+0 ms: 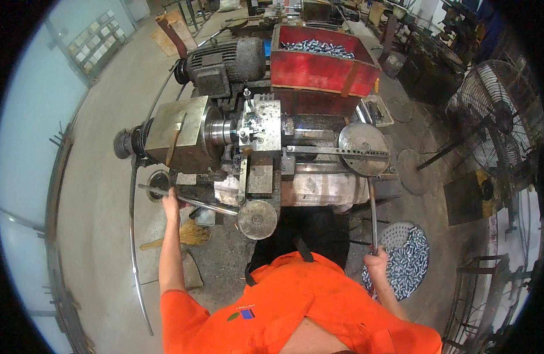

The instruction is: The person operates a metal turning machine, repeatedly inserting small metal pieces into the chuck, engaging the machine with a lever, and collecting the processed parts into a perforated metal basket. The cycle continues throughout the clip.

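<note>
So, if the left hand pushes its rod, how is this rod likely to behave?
The rod gleams like metal, so it is probably stiff. One end seems fixed to the round disc, so it would likely swing rather than roll. Its smooth, shiny part may be slippery.

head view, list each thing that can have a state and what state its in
Left hand: closed around the left metal rod
Right hand: closed around the right metal rod
Red bin: open-topped, holding small metal parts
Perforated round tray: partly covered with more metal pieces
Straw broom: on the floor
Motor: running or stopped, cannot tell
Fan: upright; spinning or not, cannot tell
</note>
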Demonstrator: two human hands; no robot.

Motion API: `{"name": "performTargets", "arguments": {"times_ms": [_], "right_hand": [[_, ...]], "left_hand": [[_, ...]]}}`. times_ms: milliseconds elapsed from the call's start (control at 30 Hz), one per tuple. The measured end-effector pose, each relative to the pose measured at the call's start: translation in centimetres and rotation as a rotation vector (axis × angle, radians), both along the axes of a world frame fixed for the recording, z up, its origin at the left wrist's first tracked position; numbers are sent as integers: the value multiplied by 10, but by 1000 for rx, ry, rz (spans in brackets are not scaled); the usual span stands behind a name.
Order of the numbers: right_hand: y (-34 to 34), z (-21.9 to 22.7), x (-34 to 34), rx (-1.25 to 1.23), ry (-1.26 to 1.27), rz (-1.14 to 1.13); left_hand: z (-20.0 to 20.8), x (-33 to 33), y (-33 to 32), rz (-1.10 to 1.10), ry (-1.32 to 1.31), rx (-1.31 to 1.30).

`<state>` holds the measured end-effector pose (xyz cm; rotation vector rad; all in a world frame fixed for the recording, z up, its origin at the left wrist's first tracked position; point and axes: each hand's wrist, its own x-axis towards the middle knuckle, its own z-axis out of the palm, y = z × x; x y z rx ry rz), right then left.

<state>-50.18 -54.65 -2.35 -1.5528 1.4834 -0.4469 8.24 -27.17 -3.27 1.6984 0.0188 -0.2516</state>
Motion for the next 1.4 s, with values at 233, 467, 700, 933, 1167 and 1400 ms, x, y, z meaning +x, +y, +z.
{"name": "performTargets", "arguments": {"times_ms": [233,467,700,933,1167,1400], "right_hand": [[-11,-9,-11,0,-37,32],[-157,-3,-84,-479,808,167],[-252,-6,-49,-770,1031,-54],[-137,-50,-9,-865,354,143],[-57,-48,30,-457,281,305],[-74,-24,58,-485,164,391]], "left_hand": [[13,4,9,-85,65,157],[-3,11,16,-119,84,169],[6,6,17,-257,162,75],[-94,16,72,-404,-363,930],[-123,-22,21,-443,-312,1441],[-145,-30,23,-558,-185,1232]]}}
